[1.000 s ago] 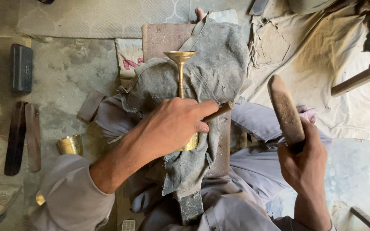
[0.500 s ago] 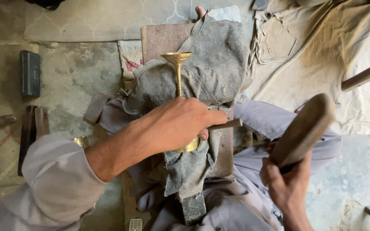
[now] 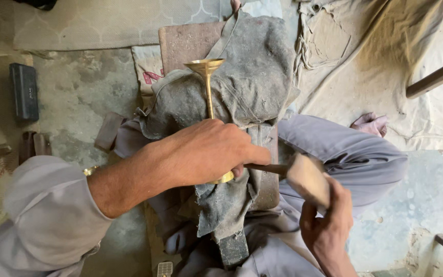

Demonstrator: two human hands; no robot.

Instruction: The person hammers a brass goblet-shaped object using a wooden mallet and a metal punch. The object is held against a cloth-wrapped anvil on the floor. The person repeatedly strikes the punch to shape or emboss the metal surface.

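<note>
My left hand (image 3: 208, 154) grips a brass goblet-shaped piece (image 3: 207, 82) that lies on its side, with its flared foot pointing away from me. It rests on a grey dusty cloth (image 3: 252, 77) draped over a wooden block (image 3: 180, 43). A thin metal rod (image 3: 265, 168) sticks out from under my left hand toward the right. My right hand (image 3: 326, 225) holds a wooden mallet (image 3: 308, 178), whose head is down beside the rod, close to the goblet's hidden cup end.
A dark rectangular box (image 3: 24, 91) lies on the floor at the left. My grey-clad leg (image 3: 344, 154) stretches to the right, over beige sheets (image 3: 385, 61). A wooden furniture leg (image 3: 437, 77) crosses the upper right corner. A small brass piece (image 3: 89, 170) peeks out by my left sleeve.
The mallet was raised upright a second ago; it has swung down and now sits low next to the rod. My left hand has kept its hold on the goblet.
</note>
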